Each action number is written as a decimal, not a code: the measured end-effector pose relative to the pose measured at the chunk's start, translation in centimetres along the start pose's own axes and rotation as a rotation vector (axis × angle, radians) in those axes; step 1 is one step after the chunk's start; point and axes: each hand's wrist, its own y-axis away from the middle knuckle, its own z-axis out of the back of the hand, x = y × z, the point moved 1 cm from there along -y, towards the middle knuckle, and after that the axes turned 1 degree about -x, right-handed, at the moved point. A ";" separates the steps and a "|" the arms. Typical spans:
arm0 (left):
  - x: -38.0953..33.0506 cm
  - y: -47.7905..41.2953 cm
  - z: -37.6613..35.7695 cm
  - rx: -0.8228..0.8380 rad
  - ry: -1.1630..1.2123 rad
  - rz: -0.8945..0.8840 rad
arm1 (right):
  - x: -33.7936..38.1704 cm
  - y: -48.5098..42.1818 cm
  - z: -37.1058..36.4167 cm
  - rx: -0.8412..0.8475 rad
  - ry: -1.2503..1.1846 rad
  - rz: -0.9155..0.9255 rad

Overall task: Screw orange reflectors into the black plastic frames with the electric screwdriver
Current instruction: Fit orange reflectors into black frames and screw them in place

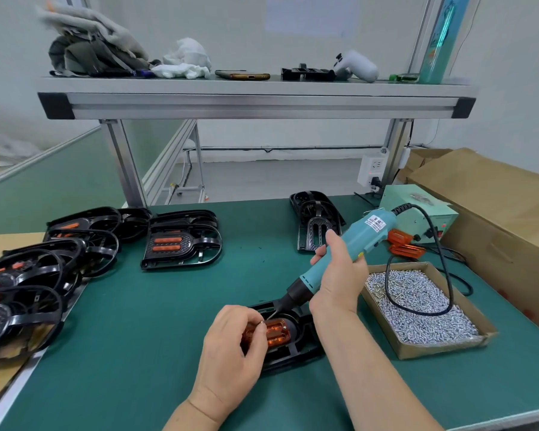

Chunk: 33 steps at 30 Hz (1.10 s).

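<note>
Two grips: right hand holds electric screwdriver slanting tip down-left; left hand pinches a screw.

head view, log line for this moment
right hand grips screwdriver | bit tip at orange reflector in black frame | left hand pinches screw

Grips the teal cylindrical plastic electric screwdriver in the right hand, fingers wrapped round its barrel, bare forearm reaching in from the lower right. Pinches a small silver metal screw between thumb and curled forefinger of the left hand.
</note>
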 end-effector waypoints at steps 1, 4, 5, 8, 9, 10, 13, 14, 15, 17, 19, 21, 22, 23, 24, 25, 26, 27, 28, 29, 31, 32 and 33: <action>0.0 0.0 0.0 -0.005 0.002 0.002 | -0.1 0.1 0.0 0.000 0.007 0.005; 0.0 -0.1 0.0 -0.004 -0.008 0.000 | -0.5 0.4 -0.1 0.000 0.022 -0.001; 0.0 -0.1 -0.1 -0.003 -0.013 0.000 | -0.6 0.5 0.0 0.000 0.020 -0.007; 0.0 -0.1 -0.1 0.001 -0.040 0.006 | -0.7 0.6 0.0 0.000 0.005 -0.019; 0.1 -0.1 -0.1 0.004 -0.056 0.010 | -0.6 0.6 0.0 -0.001 0.001 -0.018; 0.1 -0.1 -0.1 0.007 -0.072 0.013 | -0.5 0.6 -0.1 -0.001 0.002 -0.014; 0.2 0.0 -0.1 0.021 -0.100 0.018 | -0.1 0.5 -0.2 0.000 0.003 0.003; 0.3 0.0 -0.2 0.021 -0.103 0.019 | 0.0 0.5 -0.3 0.002 -0.001 0.009; 0.3 0.0 -0.2 0.020 -0.102 0.019 | 0.1 0.5 -0.3 0.006 -0.002 0.011; 0.2 -0.1 -0.2 0.018 -0.092 0.016 | 0.0 0.6 -0.4 0.010 0.003 0.007; 0.2 -0.1 -0.2 0.014 -0.083 0.017 | -0.3 0.7 -0.3 0.015 0.002 -0.005; 0.2 -0.1 -0.2 0.010 -0.076 0.027 | -0.4 0.8 -0.3 0.016 -0.001 -0.011; 0.2 -0.1 -0.2 0.009 -0.073 0.032 | -0.5 0.8 -0.2 0.016 -0.002 -0.012; 0.2 -0.1 -0.2 0.008 -0.071 0.036 | -0.5 0.8 -0.2 0.016 -0.005 -0.012; 0.2 -0.1 -0.1 0.007 -0.068 0.040 | -0.4 0.8 -0.2 0.018 -0.008 -0.010; 0.2 -0.1 -0.1 0.006 -0.063 0.044 | -0.4 0.8 -0.1 0.020 -0.010 -0.007; 0.2 -0.1 -0.1 0.004 -0.058 0.048 | -0.4 0.8 -0.1 0.024 -0.010 -0.004; 0.1 -0.1 -0.1 0.003 -0.055 0.049 | -0.4 0.8 -0.1 0.026 -0.007 -0.004; 0.2 -0.1 -0.1 0.001 -0.054 0.048 | -0.5 0.8 0.0 0.026 -0.004 -0.004; 0.2 -0.1 -0.1 0.001 -0.053 0.045 | -0.6 0.8 0.0 0.026 -0.001 -0.004; 0.2 -0.1 -0.1 0.001 -0.054 0.046 | -0.7 0.9 0.0 0.026 0.000 -0.003; 0.2 -0.1 -0.1 0.002 -0.053 0.048 | -0.7 0.9 0.0 0.025 0.000 0.001; 0.2 -0.1 -0.1 0.006 -0.053 0.049 | -0.8 0.9 0.0 0.025 0.002 0.005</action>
